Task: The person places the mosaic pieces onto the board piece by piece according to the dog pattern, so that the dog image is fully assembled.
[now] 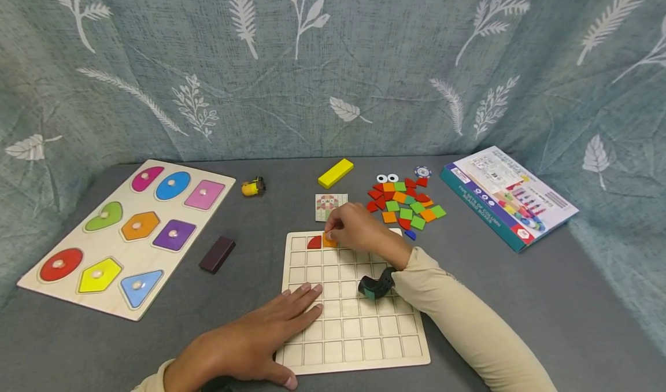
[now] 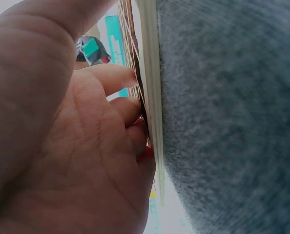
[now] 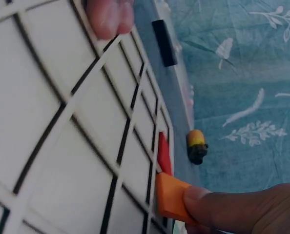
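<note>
I am pinching the orange tile (image 3: 172,197) by its edges with my right hand (image 1: 359,230), seating it beside the red tile (image 1: 314,242) at the grid board's (image 1: 354,328) twelve o'clock edge, judging it light, stiff, slick, while my left hand (image 1: 250,340) is pressing flat, fingers spread.

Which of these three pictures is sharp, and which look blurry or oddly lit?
Head view: evenly lit, sharp, edges slightly bowed. Left wrist view: the left hand fills the frame, soft and close, background washed out. Right wrist view: dimmer, grid board smeared, orange tile clearer.
</note>
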`<state>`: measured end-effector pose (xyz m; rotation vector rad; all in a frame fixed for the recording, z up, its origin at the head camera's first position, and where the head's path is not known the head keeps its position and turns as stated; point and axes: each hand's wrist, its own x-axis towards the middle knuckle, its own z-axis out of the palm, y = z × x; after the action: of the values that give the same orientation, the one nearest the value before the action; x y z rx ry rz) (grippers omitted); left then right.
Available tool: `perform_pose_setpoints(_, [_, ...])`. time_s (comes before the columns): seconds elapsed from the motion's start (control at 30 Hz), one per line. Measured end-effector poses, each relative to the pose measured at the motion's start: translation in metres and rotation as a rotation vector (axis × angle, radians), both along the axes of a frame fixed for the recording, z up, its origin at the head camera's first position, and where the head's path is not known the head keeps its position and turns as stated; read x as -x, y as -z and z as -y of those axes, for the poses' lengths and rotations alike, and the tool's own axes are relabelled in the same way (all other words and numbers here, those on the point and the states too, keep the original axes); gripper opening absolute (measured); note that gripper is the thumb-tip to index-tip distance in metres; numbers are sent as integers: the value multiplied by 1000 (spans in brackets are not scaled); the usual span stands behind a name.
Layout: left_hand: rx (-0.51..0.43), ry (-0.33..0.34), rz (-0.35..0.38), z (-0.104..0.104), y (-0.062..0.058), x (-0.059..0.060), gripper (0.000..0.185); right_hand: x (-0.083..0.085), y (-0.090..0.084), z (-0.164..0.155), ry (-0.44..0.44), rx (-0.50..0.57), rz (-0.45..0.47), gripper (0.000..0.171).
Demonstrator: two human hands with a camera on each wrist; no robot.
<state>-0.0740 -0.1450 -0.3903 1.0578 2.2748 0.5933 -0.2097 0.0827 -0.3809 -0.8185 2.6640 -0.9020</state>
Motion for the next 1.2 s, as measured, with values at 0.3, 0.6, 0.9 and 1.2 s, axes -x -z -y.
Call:
perform_pose_setpoints(0.3, [0,0,-8,1,-3,-1,103,1,4,0,-3,-14,4,6])
perform_pose_setpoints(0.6, [18,-11,0,-1,-4,-1,103,-2,4,-1,-41,-30,-15,3])
perform_pose_setpoints(0.9, [41,-1,8,-2,-2,0,102,13,-1,-28,28,55,8,20])
perform_pose_setpoints(1.2, [18,35,6,2,-2,-2,101,32,7,-65,139,30,-38,20])
